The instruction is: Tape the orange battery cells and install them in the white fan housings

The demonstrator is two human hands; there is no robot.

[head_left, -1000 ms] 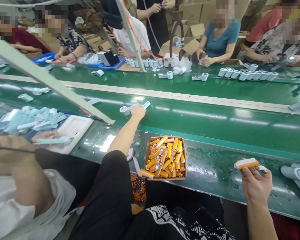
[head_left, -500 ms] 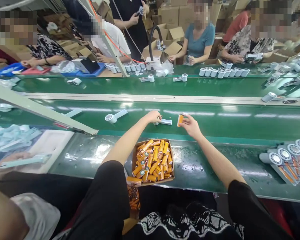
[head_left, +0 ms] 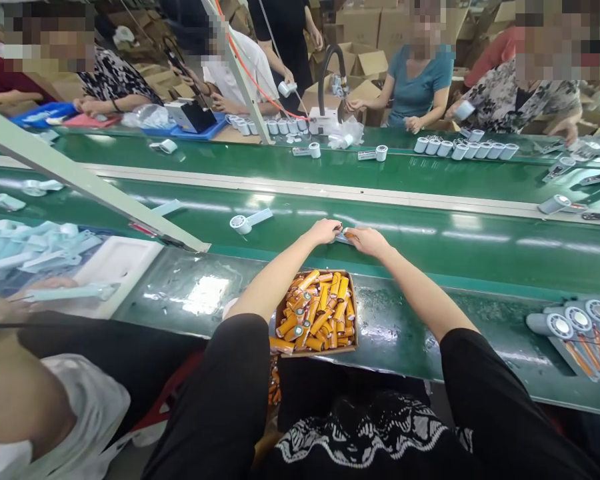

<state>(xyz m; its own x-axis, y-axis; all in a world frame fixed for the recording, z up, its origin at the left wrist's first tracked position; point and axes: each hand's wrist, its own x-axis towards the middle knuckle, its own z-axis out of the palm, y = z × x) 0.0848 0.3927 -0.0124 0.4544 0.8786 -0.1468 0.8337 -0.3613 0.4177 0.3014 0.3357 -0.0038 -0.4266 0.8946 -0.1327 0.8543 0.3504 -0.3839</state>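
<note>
Over the green conveyor belt, my left hand [head_left: 327,231] grips a pale blue handheld fan body [head_left: 342,238], its head mostly hidden by the fingers. My right hand [head_left: 369,241] is closed on an orange cylindrical battery [head_left: 350,234] at the fan's handle. The two hands nearly touch; whether the battery sits inside the handle I cannot tell. Just below my forearms stands a cardboard box [head_left: 356,348] heaped with orange batteries [head_left: 323,312], some with round fan-side parts or discs among them.
Another fan [head_left: 240,225] lies on the belt to the left. Several fans with orange batteries in their handles [head_left: 575,327] are lined up at the right. A slanted metal post [head_left: 95,180] crosses the left side. A co-worker's arm [head_left: 55,293] is at the left; others sit across the belt.
My right hand has moved left with the battery and now meets the fan handle beside my left hand. The whole view has shifted slightly.
</note>
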